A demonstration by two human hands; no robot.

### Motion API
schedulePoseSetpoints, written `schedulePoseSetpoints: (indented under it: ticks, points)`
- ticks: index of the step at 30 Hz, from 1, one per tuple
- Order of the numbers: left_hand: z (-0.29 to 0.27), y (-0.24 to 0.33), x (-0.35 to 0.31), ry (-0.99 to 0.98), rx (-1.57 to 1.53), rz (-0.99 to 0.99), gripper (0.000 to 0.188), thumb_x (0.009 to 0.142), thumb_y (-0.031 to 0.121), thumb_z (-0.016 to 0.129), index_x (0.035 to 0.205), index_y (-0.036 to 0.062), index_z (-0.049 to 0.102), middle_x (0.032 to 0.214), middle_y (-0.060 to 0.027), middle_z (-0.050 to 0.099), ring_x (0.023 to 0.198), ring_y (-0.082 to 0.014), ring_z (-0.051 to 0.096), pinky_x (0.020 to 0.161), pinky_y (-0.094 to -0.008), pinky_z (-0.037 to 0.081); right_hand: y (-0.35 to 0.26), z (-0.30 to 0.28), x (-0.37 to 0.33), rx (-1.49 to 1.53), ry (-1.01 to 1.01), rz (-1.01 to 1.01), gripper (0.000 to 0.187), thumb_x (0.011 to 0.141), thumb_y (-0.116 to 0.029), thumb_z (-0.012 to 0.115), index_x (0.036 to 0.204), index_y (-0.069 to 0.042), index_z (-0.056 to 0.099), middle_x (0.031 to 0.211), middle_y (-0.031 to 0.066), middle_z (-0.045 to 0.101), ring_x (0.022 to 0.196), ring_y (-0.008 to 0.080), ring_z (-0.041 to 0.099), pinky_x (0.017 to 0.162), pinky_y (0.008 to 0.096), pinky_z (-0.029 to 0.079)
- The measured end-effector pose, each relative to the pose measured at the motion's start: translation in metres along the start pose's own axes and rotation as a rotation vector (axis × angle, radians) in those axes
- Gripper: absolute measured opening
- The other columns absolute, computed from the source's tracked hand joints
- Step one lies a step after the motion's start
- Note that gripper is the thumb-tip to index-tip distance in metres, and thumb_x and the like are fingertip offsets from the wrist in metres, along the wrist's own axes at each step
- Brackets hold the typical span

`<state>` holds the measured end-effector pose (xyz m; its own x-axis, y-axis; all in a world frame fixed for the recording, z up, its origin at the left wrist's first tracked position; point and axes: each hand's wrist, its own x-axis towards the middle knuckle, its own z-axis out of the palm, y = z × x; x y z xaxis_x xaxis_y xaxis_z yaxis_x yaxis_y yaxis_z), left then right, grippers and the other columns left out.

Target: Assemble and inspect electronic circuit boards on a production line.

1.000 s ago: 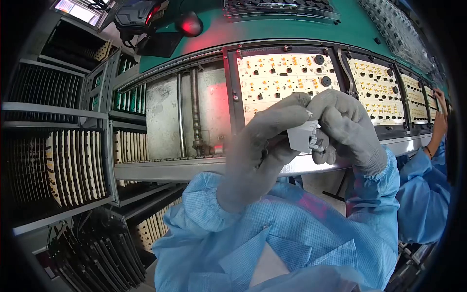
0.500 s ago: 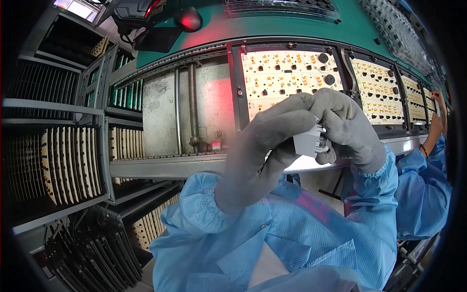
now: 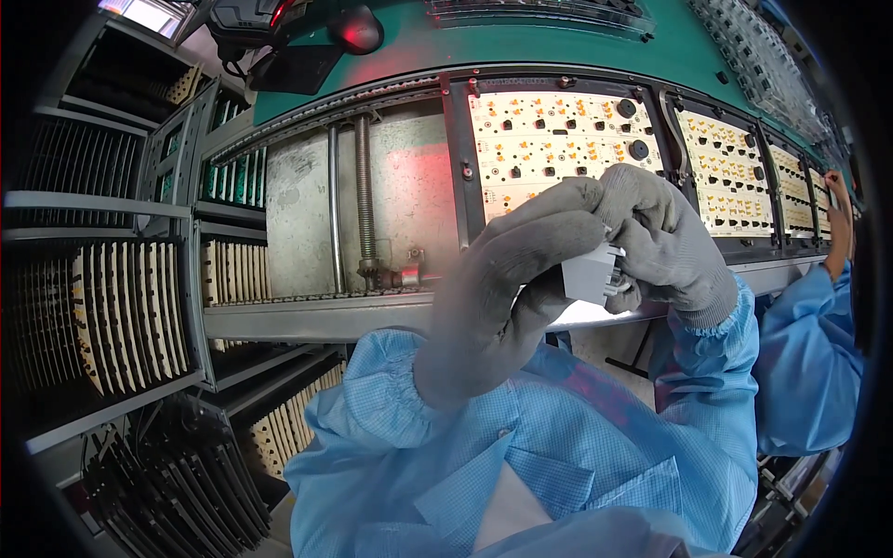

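Observation:
Grey knitted gloves cover both of my hands, which meet in front of my chest above the conveyor's near edge. Between them is a small pale-grey block-shaped part point(image 3: 586, 278) with a flat face and short prongs on its right side. My left hand point(image 3: 526, 256) curls its fingers and thumb around the block from the left. On the prong side, my right hand point(image 3: 665, 242) is closed with bent fingers against the same part. The fingers hide its upper end. Beyond my hands lies a cream circuit board point(image 3: 567, 130) with black and orange components, set in a dark frame.
More framed boards point(image 3: 721, 172) continue rightward along the conveyor rail point(image 3: 326, 319). A co-worker's hand point(image 3: 840, 200) touches the far-right one. Racks of upright boards point(image 3: 130, 312) stand left. On the green mat point(image 3: 409, 46) are a mouse point(image 3: 358, 31) and clear trays point(image 3: 758, 70).
The boards and conveyor appear slightly farther right and lower in the picture. My hands keep nearly the same grip on the block. The co-worker's arm has shifted slightly.

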<state>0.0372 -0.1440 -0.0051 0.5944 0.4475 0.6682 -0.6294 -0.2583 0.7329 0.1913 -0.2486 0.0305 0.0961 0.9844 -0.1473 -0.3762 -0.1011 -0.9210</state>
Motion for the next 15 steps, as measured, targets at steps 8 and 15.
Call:
schedulePoseSetpoints:
  ticks: [8,15]
  points:
    - [0.0,-0.001,0.002,-0.017,0.023,-0.031,0.028,0.093,-0.003,0.057,0.12,-0.0076,0.057,0.13,-0.0305,0.056,0.116,-0.0323,0.063,0.097,-0.0355,0.054,0.001,-0.009,-0.002,0.123,-0.06,0.005,0.029,0.098,-0.028,0.061,0.112,-0.002,0.061,0.082,0.0046,0.067,0.062,0.0049,0.062,0.051,0.0187,0.05]
    - [0.007,-0.001,-0.001,0.003,0.025,-0.077,0.027,0.093,-0.001,0.058,0.119,-0.0071,0.058,0.131,-0.0298,0.056,0.117,-0.0312,0.062,0.097,-0.0361,0.054,0.006,-0.01,-0.006,0.065,-0.014,-0.011,0.03,0.099,-0.031,0.059,0.113,-0.005,0.061,0.082,0.0054,0.067,0.06,0.0049,0.06,0.05,0.0177,0.047]
